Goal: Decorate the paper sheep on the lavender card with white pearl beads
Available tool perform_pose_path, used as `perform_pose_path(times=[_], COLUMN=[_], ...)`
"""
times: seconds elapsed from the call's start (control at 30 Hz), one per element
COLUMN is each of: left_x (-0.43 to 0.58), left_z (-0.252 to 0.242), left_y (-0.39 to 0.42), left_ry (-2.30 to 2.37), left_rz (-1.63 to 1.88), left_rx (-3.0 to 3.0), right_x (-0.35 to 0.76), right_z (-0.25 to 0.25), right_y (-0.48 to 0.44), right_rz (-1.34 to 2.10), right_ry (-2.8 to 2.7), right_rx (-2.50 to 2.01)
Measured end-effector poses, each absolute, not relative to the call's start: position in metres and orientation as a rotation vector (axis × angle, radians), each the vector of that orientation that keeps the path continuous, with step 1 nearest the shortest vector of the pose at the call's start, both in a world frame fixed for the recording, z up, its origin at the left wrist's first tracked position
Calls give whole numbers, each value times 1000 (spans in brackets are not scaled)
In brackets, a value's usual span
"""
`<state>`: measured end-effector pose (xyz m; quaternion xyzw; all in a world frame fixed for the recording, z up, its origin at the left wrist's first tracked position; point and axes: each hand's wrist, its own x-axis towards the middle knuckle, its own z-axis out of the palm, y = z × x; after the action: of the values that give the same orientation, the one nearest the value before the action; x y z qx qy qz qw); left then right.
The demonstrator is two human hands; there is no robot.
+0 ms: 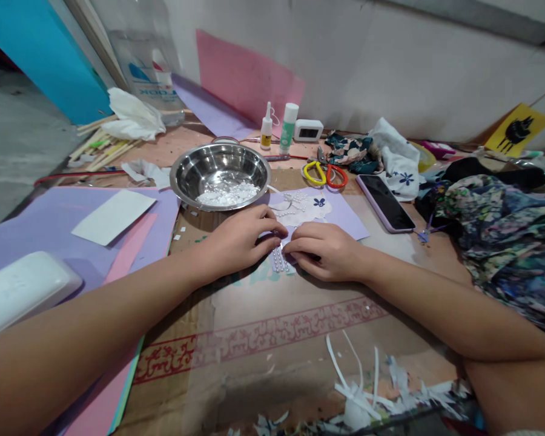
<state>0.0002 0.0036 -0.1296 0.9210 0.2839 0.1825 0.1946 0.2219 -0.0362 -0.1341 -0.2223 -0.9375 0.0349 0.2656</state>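
Left hand [249,241] and right hand [329,249] nearly meet at the fingertips over short pearl-bead strips [279,261] at the purple sheet's [352,219] near edge; whether either pinches them, I can't tell. Partway, I'd judge: a floral scrap [318,212] already lies on the sheet, with loose white pieces [231,195] unused in my steel bowl [175,184]. Beneath me, littered cardboard [163,406]; beyond, scissors [315,174], phone [388,206], pale wall [390,66].

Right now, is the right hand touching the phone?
Apart. The head view shows light purple paper in the gap between the right hand and the phone.
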Motion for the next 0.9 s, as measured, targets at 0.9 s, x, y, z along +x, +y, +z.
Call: perform_pose_path(times=[0.9], left_x=[-31], left_z=[-70], left_y=[25], left_ry=[1541], left_rz=[579], left_rx=[2569], right_x=[219], right_z=[-134], right_y=[-37], right_rz=[159], right_ry=[-2546], right_rx=[-630])
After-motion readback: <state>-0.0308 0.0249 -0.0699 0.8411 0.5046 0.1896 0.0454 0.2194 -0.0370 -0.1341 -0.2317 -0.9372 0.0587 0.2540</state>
